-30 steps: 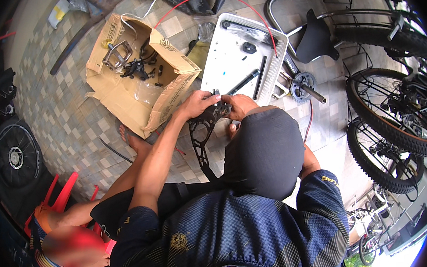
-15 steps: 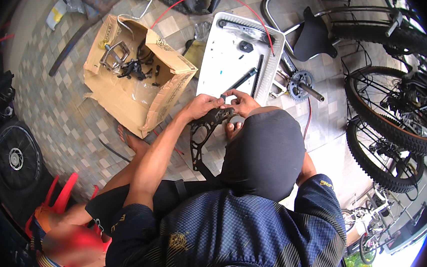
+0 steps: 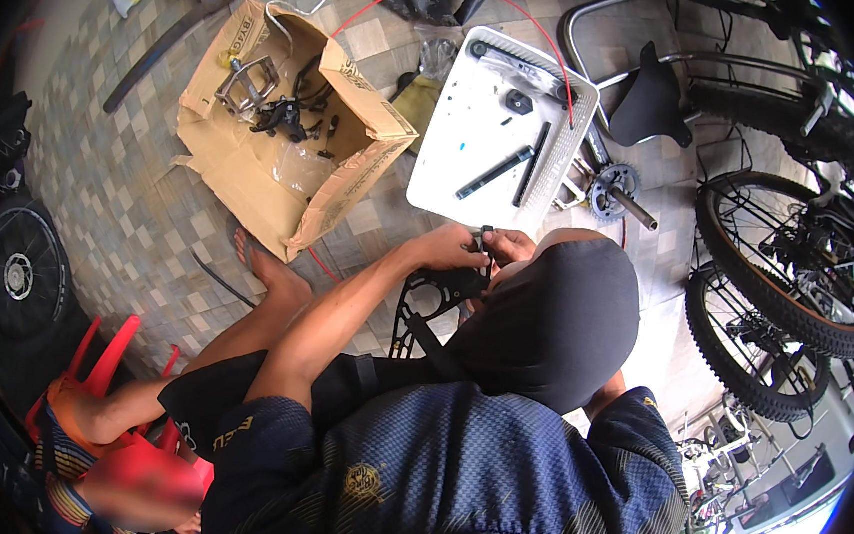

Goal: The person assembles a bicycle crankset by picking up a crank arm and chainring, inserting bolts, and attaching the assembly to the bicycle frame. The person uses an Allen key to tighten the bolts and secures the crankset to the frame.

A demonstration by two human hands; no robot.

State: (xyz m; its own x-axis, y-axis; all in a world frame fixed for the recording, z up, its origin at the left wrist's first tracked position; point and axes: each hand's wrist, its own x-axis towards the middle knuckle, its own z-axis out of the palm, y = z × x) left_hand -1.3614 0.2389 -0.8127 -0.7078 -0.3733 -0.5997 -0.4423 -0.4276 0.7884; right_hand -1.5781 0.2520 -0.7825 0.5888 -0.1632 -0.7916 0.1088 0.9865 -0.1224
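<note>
1. While the left hand was curled shut round the top edge of the black guard, its fingers pressed on a small dark piece at the rim. This looked like a grip meant to steady the plate.
2. The right hand met it from the other side, touching the same spot. Its fingers were bent, but the hood covered much of it, so I could not tell how far it was closed or what it held.
3. The guard hung upright between the knees, just below both hands. It was probably held off the floor so that both faces could be reached.
4. Just beyond the hands lay a white tray with a black bar and small parts on it. It seemed set close so tools stayed within reach and did not roll off.
5. To the left of the tray an open box held pedals and dark fittings. A bare foot rested near its corner.
6. To the right of the tray lay a crank, with a saddle beyond it.
7. Further right stood wheels on their frames, well apart from the hands.
8. A red stool sat at the lower left.
</note>
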